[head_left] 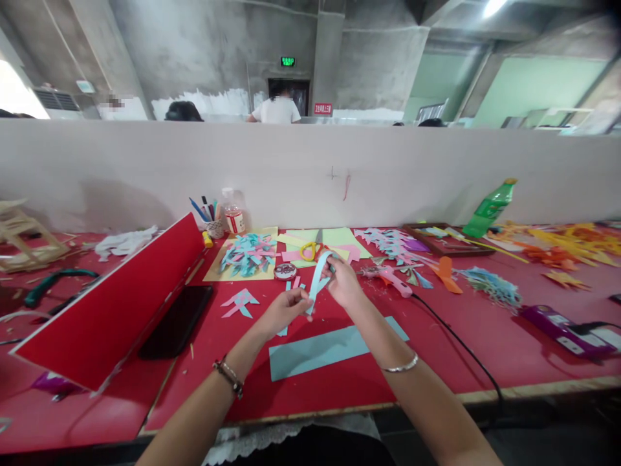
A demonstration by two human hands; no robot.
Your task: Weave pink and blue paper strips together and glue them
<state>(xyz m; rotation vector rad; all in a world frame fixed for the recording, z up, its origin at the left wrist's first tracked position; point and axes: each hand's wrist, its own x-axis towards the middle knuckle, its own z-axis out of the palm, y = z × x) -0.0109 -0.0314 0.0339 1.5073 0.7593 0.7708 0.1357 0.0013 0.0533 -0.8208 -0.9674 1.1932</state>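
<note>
A narrow light-blue paper strip [319, 275] is stretched between my two hands above the red table. My left hand [289, 307] pinches its lower end, and my right hand [343, 279] grips the upper end, where the strip curves over. Below them lies a wider light-blue paper piece [315, 353], partly covered by my right forearm. Small pink and blue cut pieces [241, 302] rest to the left of my left hand. Yellow-handled scissors [311, 250] lie just beyond my hands, near a round tin [285, 271].
A pink glue gun [391, 279] with a black cord lies at right. A pile of pink and blue paper pieces [249, 254] sits behind. At left, a red board [121, 304] leans beside a black phone [177, 321]. A green bottle [491, 208] stands tilted against the white partition [291, 162].
</note>
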